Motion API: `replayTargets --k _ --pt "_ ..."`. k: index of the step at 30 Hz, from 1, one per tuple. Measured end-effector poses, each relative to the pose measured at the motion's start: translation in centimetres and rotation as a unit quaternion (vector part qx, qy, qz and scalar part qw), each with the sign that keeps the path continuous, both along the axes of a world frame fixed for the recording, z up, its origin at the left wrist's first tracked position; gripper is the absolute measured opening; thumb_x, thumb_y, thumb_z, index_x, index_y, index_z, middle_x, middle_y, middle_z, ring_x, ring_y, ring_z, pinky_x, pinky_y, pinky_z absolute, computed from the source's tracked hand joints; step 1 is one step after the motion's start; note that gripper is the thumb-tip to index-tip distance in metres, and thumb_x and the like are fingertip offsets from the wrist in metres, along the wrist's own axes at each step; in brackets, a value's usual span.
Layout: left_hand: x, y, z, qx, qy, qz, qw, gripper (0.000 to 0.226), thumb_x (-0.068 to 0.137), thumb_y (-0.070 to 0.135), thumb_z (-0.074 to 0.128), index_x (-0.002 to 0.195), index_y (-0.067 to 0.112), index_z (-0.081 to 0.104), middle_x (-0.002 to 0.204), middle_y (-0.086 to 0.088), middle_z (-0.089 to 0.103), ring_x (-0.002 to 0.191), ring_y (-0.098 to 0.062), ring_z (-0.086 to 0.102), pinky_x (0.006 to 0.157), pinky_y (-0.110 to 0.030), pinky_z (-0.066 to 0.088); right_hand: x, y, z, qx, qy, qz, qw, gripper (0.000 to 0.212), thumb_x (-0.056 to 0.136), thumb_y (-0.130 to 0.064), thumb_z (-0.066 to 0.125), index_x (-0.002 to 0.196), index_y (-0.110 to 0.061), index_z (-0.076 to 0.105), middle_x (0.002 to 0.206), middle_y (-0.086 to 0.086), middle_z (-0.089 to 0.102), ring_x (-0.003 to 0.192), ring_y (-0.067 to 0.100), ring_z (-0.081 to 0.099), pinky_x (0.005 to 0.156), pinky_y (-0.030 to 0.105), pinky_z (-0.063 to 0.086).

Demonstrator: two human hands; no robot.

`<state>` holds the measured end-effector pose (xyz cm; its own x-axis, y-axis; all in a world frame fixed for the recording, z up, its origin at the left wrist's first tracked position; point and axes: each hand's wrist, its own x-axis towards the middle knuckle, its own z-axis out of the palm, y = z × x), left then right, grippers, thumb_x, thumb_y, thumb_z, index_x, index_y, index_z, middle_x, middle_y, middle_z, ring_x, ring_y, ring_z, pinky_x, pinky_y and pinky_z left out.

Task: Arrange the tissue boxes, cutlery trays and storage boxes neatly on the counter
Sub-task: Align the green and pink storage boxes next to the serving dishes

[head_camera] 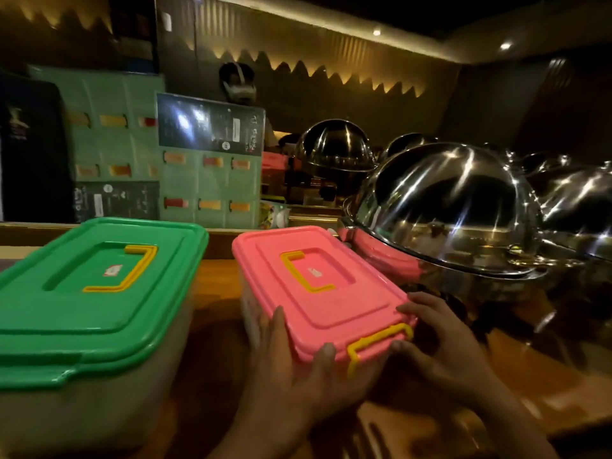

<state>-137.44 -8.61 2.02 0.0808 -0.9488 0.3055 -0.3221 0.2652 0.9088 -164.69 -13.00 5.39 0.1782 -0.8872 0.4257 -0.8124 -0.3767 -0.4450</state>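
A pink-lidded storage box [318,286] with yellow handle and latch stands on the wooden counter [218,286] in the middle. My left hand [298,369] grips its near left corner, thumb on the lid edge. My right hand [443,342] holds its near right corner, fingertips on the lid. A larger green-lidded storage box [92,293] with a yellow handle sits to the left, a gap apart from the pink one.
A shiny steel chafing dish dome [453,207] sits close to the right of the pink box, with more domes [334,147] behind it. Green stacked drawer units [212,190] and dark boxes stand beyond the counter's far edge.
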Motion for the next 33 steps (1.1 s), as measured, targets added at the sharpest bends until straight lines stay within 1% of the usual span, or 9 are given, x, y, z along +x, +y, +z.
replayTargets --k 3,4,6,8,13,17,21,26,33 --pt "-0.9 -0.5 0.3 0.018 0.040 0.038 0.998 0.123 0.059 0.082 0.061 0.158 0.027 0.011 0.166 0.011 -0.008 0.147 0.009 -0.007 0.112 -0.005 0.006 0.3 -0.6 -0.5 -0.038 -0.004 0.009 0.999 0.067 0.069 -0.081 0.062 0.118 -0.034 0.063 0.133 -0.011 0.046 0.118 0.008 0.050 0.095 0.031 0.046" --pt "-0.8 -0.9 0.4 0.030 0.032 0.054 0.998 0.117 0.064 0.075 0.060 0.159 0.026 0.012 0.166 0.013 -0.004 0.147 0.008 -0.005 0.111 -0.004 0.005 0.7 -0.7 -0.7 -0.042 -0.007 0.007 0.999 0.066 0.068 -0.081 0.063 0.115 -0.035 0.063 0.131 -0.011 0.045 0.116 0.008 0.051 0.093 0.032 0.048" --pt "0.0 -2.3 0.2 0.041 0.043 0.077 0.995 0.107 0.069 0.075 0.060 0.159 0.030 0.021 0.168 0.011 0.013 0.152 -0.007 0.014 0.122 -0.027 0.016 1.9 -0.8 -1.1 -0.049 -0.017 -0.001 0.999 0.066 0.064 -0.084 0.063 0.111 -0.036 0.062 0.129 -0.011 0.043 0.112 0.011 0.052 0.090 0.038 0.052" --pt "1.1 -4.0 -0.2 0.042 0.098 0.094 0.990 0.091 0.075 0.076 0.063 0.152 0.039 0.033 0.159 0.008 0.038 0.144 -0.017 0.040 0.117 -0.049 0.035 3.3 -0.9 -1.6 -0.064 -0.030 -0.008 0.997 0.067 0.064 -0.084 0.063 0.110 -0.035 0.062 0.129 -0.009 0.043 0.111 0.016 0.053 0.087 0.043 0.054" --pt "3.0 -6.8 0.5 0.009 0.144 0.107 0.984 0.057 0.081 0.054 0.064 0.135 0.038 0.056 0.125 0.004 0.070 0.114 -0.021 0.068 0.096 -0.055 0.054 6.0 -1.7 -3.1 -0.089 -0.046 -0.029 0.995 0.069 0.073 -0.079 0.059 0.118 -0.028 0.060 0.138 -0.002 0.042 0.117 0.023 0.052 0.091 0.048 0.052" --pt "3.0 -8.2 1.2 0.028 0.132 0.097 0.986 0.045 0.082 0.039 0.059 0.127 0.040 0.059 0.115 0.006 0.073 0.105 -0.018 0.070 0.089 -0.049 0.058 6.7 -2.9 -3.4 -0.083 -0.036 -0.039 0.995 0.076 0.078 -0.082 0.051 0.127 -0.024 0.058 0.146 0.001 0.041 0.127 0.025 0.047 0.097 0.050 0.049" --pt "3.1 -9.5 1.2 0.017 0.126 0.103 0.986 0.051 0.082 0.030 0.054 0.133 0.032 0.056 0.115 0.008 0.069 0.105 -0.017 0.068 0.086 -0.037 0.056 7.0 -3.9 -3.5 -0.082 -0.033 -0.039 0.995 0.080 0.079 -0.082 0.048 0.132 -0.023 0.056 0.150 0.002 0.040 0.135 0.023 0.041 0.104 0.049 0.045" --pt "3.3 -10.8 1.3 0.020 0.115 0.103 0.988 0.039 0.098 0.007 0.051 0.127 0.032 0.056 0.109 0.010 0.068 0.100 -0.011 0.066 0.071 -0.020 0.052 7.1 -5.4 -3.5 -0.074 -0.026 -0.029 0.996 0.078 0.080 -0.079 0.050 0.134 -0.022 0.054 0.152 0.002 0.039 0.138 0.023 0.038 0.106 0.050 0.042" --pt "3.4 -12.4 2.1 0.046 0.093 0.103 0.989 0.037 0.100 0.012 0.048 0.134 0.027 0.054 0.112 0.003 0.068 0.102 -0.012 0.065 0.067 -0.019 0.052 7.3 -8.2 -3.0 -0.033 -0.010 -0.016 0.999 0.082 0.079 -0.080 0.048 0.138 -0.023 0.048 0.158 0.000 0.029 0.142 0.024 0.032 0.105 0.050 0.044"
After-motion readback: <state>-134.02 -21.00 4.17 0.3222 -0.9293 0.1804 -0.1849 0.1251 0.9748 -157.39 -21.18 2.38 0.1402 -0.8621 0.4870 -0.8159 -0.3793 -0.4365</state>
